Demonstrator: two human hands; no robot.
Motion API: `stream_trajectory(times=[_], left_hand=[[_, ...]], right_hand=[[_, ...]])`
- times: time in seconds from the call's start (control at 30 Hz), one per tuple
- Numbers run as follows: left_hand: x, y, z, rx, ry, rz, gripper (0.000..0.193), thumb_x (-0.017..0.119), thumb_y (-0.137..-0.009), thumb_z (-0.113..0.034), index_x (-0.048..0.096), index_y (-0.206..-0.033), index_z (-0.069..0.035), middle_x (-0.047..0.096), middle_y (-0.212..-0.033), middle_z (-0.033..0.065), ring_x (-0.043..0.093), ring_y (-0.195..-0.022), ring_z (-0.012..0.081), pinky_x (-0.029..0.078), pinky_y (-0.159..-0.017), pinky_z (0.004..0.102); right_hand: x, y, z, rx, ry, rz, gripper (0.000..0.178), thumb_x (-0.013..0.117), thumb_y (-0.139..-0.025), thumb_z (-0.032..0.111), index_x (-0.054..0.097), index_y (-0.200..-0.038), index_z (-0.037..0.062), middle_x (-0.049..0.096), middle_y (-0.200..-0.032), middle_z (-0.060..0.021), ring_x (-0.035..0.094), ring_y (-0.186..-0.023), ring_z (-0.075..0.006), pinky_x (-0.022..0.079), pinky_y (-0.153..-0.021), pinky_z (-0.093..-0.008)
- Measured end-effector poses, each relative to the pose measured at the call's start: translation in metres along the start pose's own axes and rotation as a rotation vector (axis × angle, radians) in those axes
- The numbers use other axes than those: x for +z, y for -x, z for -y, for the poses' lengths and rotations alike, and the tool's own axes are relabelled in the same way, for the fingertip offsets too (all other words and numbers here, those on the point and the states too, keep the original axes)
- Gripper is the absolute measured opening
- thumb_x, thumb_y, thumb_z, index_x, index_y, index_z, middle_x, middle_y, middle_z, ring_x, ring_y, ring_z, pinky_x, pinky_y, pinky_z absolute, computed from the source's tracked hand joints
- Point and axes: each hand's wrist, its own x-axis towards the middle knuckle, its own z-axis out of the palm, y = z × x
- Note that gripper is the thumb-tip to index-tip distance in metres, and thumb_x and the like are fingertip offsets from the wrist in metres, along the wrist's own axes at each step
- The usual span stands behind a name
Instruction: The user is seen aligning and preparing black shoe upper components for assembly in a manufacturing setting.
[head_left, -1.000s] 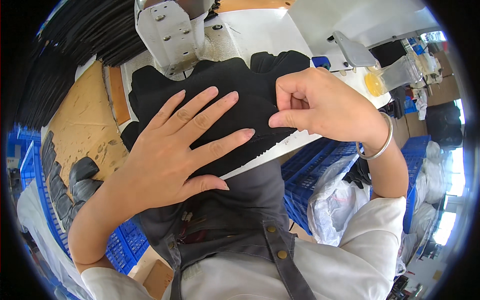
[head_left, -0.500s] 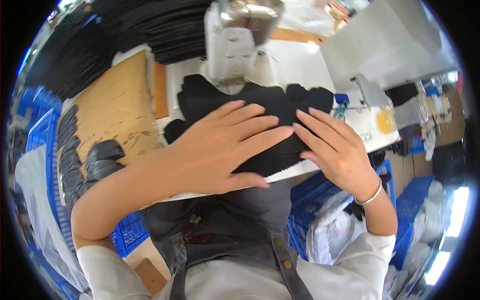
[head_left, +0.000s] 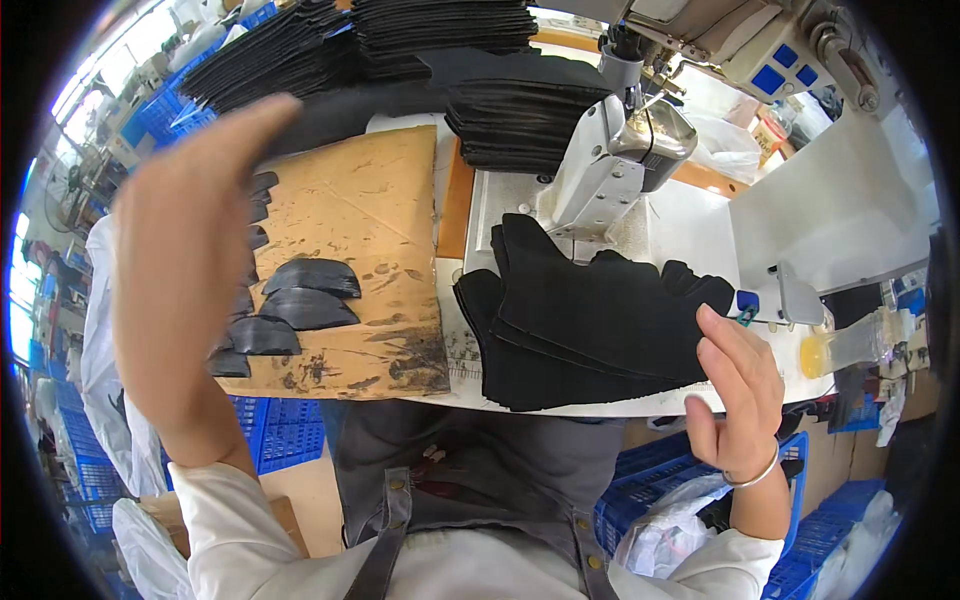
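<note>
Several flat black fabric pieces [head_left: 600, 310] lie overlapped on the white sewing table, in front of the sewing machine [head_left: 600, 170]. At their right edge is my right hand [head_left: 745, 395], fingers stretched and thumb apart, holding nothing; a bangle circles the wrist. My left hand [head_left: 185, 260] is raised at the left, blurred, its fingers stretched toward the black stacks with nothing visible in them. It hides part of the brown cardboard [head_left: 370, 200] and some of the small dark curved pieces [head_left: 310, 309] lying on it.
Behind the cardboard stand stacks of black cut pieces [head_left: 525, 115]. A grey metal panel [head_left: 830, 220] rises at the right, near a clear container with a yellow end [head_left: 815, 355]. Blue crates [head_left: 290, 435] sit below the table on both sides, one with a white plastic bag [head_left: 670, 540].
Both hands have come off the black fabric pieces. My left hand has swung up and left past the cardboard; the right has moved slightly right and down. The view has shifted leftward.
</note>
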Motion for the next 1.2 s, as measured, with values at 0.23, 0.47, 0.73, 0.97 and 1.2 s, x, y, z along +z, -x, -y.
stream_trajectory(times=[0.23,0.47,0.73,0.97,1.2], left_hand=[[0.063,-0.124,0.009,-0.036,-0.234,0.075,0.019,0.055,-0.078,-0.01,0.066,-0.093,-0.006,0.068,-0.085,0.0165,0.067,-0.086,0.0312,0.054,-0.074,0.041],[0.143,-0.13,-0.036,0.319,0.453,-0.051,0.058,0.056,-0.086,-0.053,0.057,-0.122,-0.008,0.064,-0.11,0.0165,0.061,-0.104,0.0317,0.049,-0.086,0.0384],[0.047,0.041,0.062,0.131,0.583,0.55,0.017,0.065,-0.085,-0.018,0.061,-0.088,-0.002,0.061,-0.079,0.0098,0.061,-0.074,0.025,0.049,-0.067,0.0342],[0.077,0.117,0.059,-0.011,0.731,0.435,0.038,0.071,-0.079,-0.022,0.061,-0.113,-0.007,0.061,-0.101,0.0109,0.055,-0.102,0.0283,0.043,-0.09,0.039],[0.083,0.114,0.057,-0.074,0.92,0.463,0.014,0.071,-0.079,-0.014,0.066,-0.089,-0.006,0.062,-0.091,0.0063,0.056,-0.093,0.024,0.042,-0.088,0.0339]], right_hand=[[0.018,0.012,-0.003,-0.042,-0.004,-0.024,0.034,0.066,-0.064,-0.002,0.063,-0.098,-0.0041,0.064,-0.107,-0.0182,0.064,-0.089,-0.0324,0.055,-0.074,-0.0358],[0.024,0.006,0.012,-0.014,-0.073,0.089,0.03,0.064,-0.066,-0.005,0.063,-0.095,-0.0034,0.064,-0.102,-0.0177,0.063,-0.087,-0.0335,0.053,-0.075,-0.0373],[0.027,-0.006,0.016,0.028,-0.233,0.17,0.026,0.059,-0.069,-0.009,0.063,-0.094,-0.0025,0.065,-0.098,-0.0167,0.063,-0.086,-0.0342,0.052,-0.074,-0.0396],[0.082,-0.1,0.044,-0.223,-0.446,0.338,0.036,0.065,-0.072,0.0,0.059,-0.108,0.0007,0.061,-0.1,-0.0133,0.06,-0.09,-0.032,0.051,-0.076,-0.0392],[0.177,-0.151,0.058,-0.258,-0.509,0.539,0.039,0.058,-0.076,-0.002,0.052,-0.115,0.0012,0.062,-0.103,-0.0143,0.057,-0.099,-0.0301,0.049,-0.083,-0.0369]])
